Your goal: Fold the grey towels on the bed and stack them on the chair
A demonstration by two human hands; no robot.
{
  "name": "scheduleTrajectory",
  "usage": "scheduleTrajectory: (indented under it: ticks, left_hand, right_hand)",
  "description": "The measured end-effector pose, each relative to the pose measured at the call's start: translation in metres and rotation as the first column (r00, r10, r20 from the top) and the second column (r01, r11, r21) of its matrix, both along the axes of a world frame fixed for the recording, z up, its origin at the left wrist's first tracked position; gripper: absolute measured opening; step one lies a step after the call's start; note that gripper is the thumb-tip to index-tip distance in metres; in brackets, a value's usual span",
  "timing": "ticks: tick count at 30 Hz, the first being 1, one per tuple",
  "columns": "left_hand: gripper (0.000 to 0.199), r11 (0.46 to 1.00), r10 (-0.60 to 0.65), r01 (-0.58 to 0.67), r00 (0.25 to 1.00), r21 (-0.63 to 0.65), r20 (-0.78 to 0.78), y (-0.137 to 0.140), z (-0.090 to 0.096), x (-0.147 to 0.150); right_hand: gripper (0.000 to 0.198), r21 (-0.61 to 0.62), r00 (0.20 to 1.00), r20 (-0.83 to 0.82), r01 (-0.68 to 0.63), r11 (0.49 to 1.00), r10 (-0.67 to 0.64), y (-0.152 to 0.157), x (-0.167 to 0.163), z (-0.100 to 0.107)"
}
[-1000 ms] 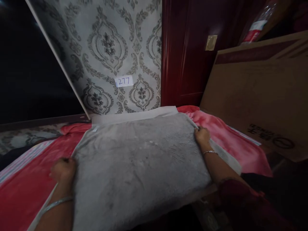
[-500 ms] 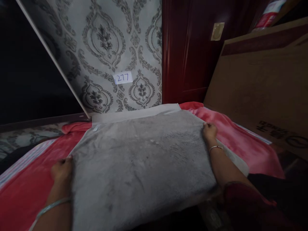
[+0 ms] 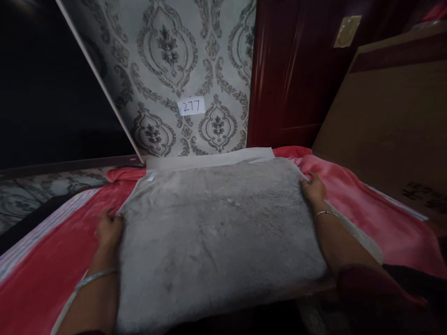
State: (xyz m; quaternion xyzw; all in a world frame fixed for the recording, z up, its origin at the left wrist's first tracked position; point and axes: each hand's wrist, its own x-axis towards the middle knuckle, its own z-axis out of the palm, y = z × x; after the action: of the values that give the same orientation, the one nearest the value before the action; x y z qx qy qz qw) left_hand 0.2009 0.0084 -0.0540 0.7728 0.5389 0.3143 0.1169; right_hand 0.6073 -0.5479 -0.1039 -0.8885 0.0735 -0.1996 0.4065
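Both left hand [image 3: 109, 229] and right hand [image 3: 314, 190] part-open at opposite edges of grey cloth [image 3: 216, 242] over red fabric [image 3: 66, 256], hold unclear; best to smooth outward evenly, keeping edges straight.

A: What sort of place is this?
B: A home, by the look of it: patterned wallpaper [image 3: 167, 51] at upper centre, glossy dark-red panelling [image 3: 289, 83] at upper right
A: Anything else homely?
B: A television-like dark screen [image 3: 52, 83], upper left, and red plush cloth [image 3: 59, 251], lower left
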Motion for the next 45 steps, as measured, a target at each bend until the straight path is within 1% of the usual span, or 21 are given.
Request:
scheduleTrajectory:
  ticks: [2,4,7,10,13,15,16,18,19,20,21,22,24,26,27,29,32,34,38,41,45]
  left_hand:
    - [0.044,0.993,-0.03,0.036,0.998,-0.11,0.058,-0.005,0.003,0.0]
    - [0.045,0.984,-0.02,0.046,0.989,-0.174,0.147,-0.008,0.005,0.0]
    - [0.047,0.975,0.029,0.019,0.977,-0.223,0.21,-0.01,0.006,0.0]
    - [0.045,0.972,0.026,0.004,0.992,-0.234,0.125,-0.011,0.009,0.002]
    - [0.043,0.974,0.035,-0.045,0.998,-0.222,-0.049,-0.012,0.012,0.002]
    - [0.045,0.983,0.051,-0.078,0.986,-0.167,-0.16,-0.014,0.012,0.002]
    - [0.045,0.989,0.075,-0.098,0.978,-0.11,-0.195,-0.015,0.012,0.002]
    - [0.044,0.992,0.118,-0.103,0.966,0.075,-0.23,-0.018,0.01,0.006]
    - [0.044,0.983,0.094,-0.052,0.966,0.173,-0.243,-0.021,0.01,0.01]
    - [0.044,0.965,0.021,0.049,0.964,0.256,-0.264,-0.026,0.009,0.016]
    - [0.045,0.934,-0.095,0.189,0.95,0.304,-0.299,-0.032,0.009,0.026]
    - [0.046,0.885,-0.233,0.345,0.909,0.312,-0.344,-0.04,0.009,0.038]
    - [0.049,0.752,-0.488,0.614,0.764,0.241,-0.423,-0.065,0.009,0.07]
    - [0.048,0.602,-0.666,0.786,0.591,0.141,-0.455,-0.099,0.008,0.107]
    - [0.048,0.539,-0.719,0.837,0.516,0.096,-0.464,-0.117,0.008,0.125]
    - [0.049,0.481,-0.767,0.877,0.425,0.009,-0.481,-0.152,0.005,0.156]
    - [0.053,0.449,-0.79,0.89,0.356,-0.076,-0.5,-0.187,-0.004,0.183]
    - [0.058,0.442,-0.797,0.892,0.342,-0.094,-0.498,-0.195,-0.01,0.189]
    - [0.062,0.424,-0.814,0.899,0.324,-0.11,-0.482,-0.189,-0.02,0.187]
    - [0.06,0.415,-0.811,0.907,0.33,-0.077,-0.483,-0.184,-0.023,0.186]
    - [0.057,0.41,-0.801,0.91,0.331,-0.055,-0.499,-0.185,-0.024,0.186]
  right_hand:
    - [0.051,0.012,0.995,0.097,-0.014,1.0,0.013,-0.002,0.002,-0.004]
    - [0.05,0.084,0.985,0.172,-0.031,0.996,0.016,-0.005,0.005,-0.008]
    - [0.051,0.18,0.99,0.137,-0.042,0.983,0.017,-0.009,0.011,-0.012]
    - [0.047,0.162,0.998,0.053,-0.032,0.986,0.023,-0.009,0.015,-0.012]
    - [0.044,0.099,1.0,-0.001,-0.008,0.995,0.008,-0.004,0.013,-0.009]
    - [0.043,0.049,1.0,-0.024,0.002,0.999,0.0,-0.001,0.01,-0.006]
    - [0.042,0.023,1.0,-0.029,0.002,1.0,-0.001,0.001,0.008,-0.004]
    - [0.043,-0.029,0.999,-0.034,-0.005,1.0,0.004,0.005,0.003,-0.001]
    - [0.044,-0.054,0.999,-0.035,-0.011,0.998,0.009,0.007,0.001,0.0]
    - [0.045,-0.078,0.999,-0.037,-0.02,0.997,0.017,0.01,-0.001,0.002]
    - [0.046,-0.1,0.999,-0.041,-0.031,0.995,0.027,0.012,-0.002,0.004]
    - [0.048,-0.12,0.998,-0.045,-0.045,0.992,0.04,0.015,-0.002,0.006]
    - [0.049,-0.157,0.996,-0.057,-0.073,0.985,0.065,0.02,0.001,0.011]
    - [0.048,-0.185,0.993,-0.073,-0.102,0.977,0.09,0.027,0.008,0.018]
    - [0.047,-0.196,0.991,-0.082,-0.115,0.974,0.101,0.03,0.012,0.021]
    - [0.044,-0.212,0.988,-0.099,-0.138,0.968,0.119,0.036,0.024,0.029]
    - [0.04,-0.218,0.983,-0.11,-0.168,0.961,0.147,0.044,0.047,0.041]
    - [0.037,-0.212,0.979,-0.113,-0.191,0.958,0.17,0.049,0.064,0.05]
    - [0.038,-0.187,0.967,-0.174,-0.219,0.957,0.188,0.059,0.101,0.064]
    - [0.039,-0.172,0.955,-0.237,-0.224,0.959,0.181,0.07,0.125,0.07]
    - [0.023,-0.174,0.95,-0.23,-0.252,0.952,0.209,0.088,0.149,0.074]
